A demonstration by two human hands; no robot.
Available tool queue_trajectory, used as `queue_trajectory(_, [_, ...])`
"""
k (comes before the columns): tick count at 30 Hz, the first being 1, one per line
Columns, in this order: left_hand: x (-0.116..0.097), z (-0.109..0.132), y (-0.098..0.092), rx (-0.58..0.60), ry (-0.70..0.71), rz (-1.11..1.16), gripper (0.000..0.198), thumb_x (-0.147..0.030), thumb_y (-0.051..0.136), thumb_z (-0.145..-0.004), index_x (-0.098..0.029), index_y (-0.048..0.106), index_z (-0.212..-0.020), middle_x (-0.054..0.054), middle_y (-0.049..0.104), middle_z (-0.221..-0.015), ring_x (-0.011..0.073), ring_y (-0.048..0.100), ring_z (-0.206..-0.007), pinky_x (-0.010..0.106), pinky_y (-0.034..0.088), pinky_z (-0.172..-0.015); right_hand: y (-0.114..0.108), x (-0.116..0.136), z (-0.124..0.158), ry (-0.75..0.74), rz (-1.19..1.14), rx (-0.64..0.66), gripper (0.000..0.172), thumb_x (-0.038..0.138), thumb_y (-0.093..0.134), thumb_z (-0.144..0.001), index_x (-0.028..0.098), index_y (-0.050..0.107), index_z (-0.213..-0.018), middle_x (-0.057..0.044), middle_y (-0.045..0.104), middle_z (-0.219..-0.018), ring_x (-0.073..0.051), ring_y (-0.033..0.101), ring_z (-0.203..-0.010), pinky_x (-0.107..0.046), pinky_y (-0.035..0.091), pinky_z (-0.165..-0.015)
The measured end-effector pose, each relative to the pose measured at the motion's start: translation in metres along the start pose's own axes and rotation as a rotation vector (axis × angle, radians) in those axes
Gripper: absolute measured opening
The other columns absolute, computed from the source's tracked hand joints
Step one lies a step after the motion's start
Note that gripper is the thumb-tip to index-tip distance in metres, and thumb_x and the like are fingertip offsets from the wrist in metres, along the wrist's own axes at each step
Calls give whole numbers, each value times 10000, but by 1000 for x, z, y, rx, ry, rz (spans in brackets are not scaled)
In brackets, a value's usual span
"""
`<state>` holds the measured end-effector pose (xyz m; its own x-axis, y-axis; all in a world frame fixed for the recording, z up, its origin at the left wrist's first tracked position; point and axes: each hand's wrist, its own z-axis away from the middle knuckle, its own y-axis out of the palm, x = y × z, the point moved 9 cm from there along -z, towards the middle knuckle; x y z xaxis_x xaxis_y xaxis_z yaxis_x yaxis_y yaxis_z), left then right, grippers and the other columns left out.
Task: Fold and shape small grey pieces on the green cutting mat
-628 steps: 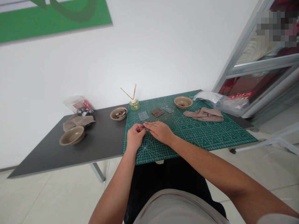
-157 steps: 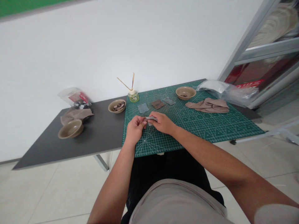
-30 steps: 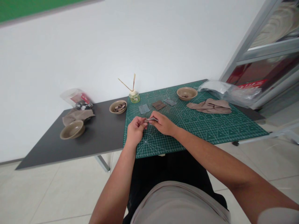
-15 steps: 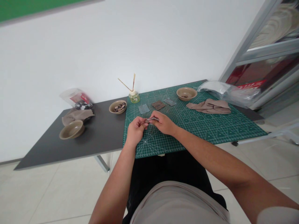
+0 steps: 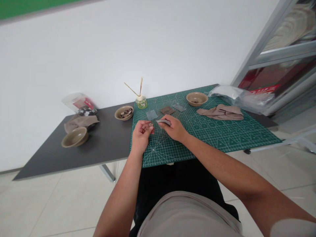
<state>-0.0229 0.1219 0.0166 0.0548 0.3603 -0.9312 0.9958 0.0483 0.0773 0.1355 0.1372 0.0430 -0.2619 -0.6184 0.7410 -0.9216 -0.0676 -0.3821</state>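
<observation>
Above the green cutting mat (image 5: 212, 135), my left hand (image 5: 141, 135) pinches a small brownish piece (image 5: 151, 124) between thumb and fingers; its exact kind is too small to tell. Just to the right, my right hand (image 5: 174, 128) is closed on a folded grey sheet that looks like sandpaper (image 5: 165, 121). A narrow gap separates the two. Beyond my hands lie a blue-grey square sheet (image 5: 151, 115), a brown sheet (image 5: 168, 110) and another grey sheet (image 5: 179, 107), flat on the mat.
A bowl (image 5: 118, 115) of small brown and dark pieces stands left of a reed diffuser (image 5: 141, 102). Another bowl (image 5: 197, 95) and a brown cloth (image 5: 222, 113) are right. Further left are a bowl (image 5: 74, 137), a cloth (image 5: 80, 122) and a plastic bag (image 5: 78, 101). Clear plastic (image 5: 243, 95) lies back right.
My hands have moved apart. The grey sheet, earlier against the small piece in my left hand, is now separate from it in my right hand.
</observation>
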Motion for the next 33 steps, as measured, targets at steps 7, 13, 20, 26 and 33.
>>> queue_trajectory(7, [0,1,2,6,-39,-59,151,-329,688,-816,-205,650,-894,8,671,-812,145,647,-735,296,552,-697,-2,-8,1,99,-50,-19,148,365,593,-914,221,617,-938,19,635,-764,-149,600,-676,-276,446,-672])
queue_trajectory(13, [5,0,1,-2,-105,-139,282,-286,775,-707,-209,696,-966,8,709,-848,156,660,-784,323,543,-788,8,3,2,-1,30,61,82,286,603,-878,213,623,-911,0,644,-806,-159,593,-735,-277,444,-697])
queue_trajectory(20, [10,0,-1,-2,-146,-164,235,-262,804,-652,-201,731,-866,8,722,-813,161,660,-763,309,526,-766,14,8,2,-62,10,136,76,235,604,-878,202,633,-940,-22,661,-883,-164,602,-787,-292,449,-736])
queue_trajectory(26, [9,0,-1,-5,-134,-192,156,-251,779,-647,-196,688,-761,-9,688,-759,149,624,-726,280,494,-712,13,4,2,-43,5,132,68,258,625,-892,205,655,-921,-20,673,-875,-169,618,-811,-298,453,-750])
queue_trajectory(33, [17,2,-7,-46,-167,-182,176,-227,750,-646,-199,686,-808,-12,690,-761,147,616,-712,281,482,-714,12,1,2,-41,69,114,57,262,664,-882,216,698,-881,-21,712,-860,-176,647,-796,-303,466,-744])
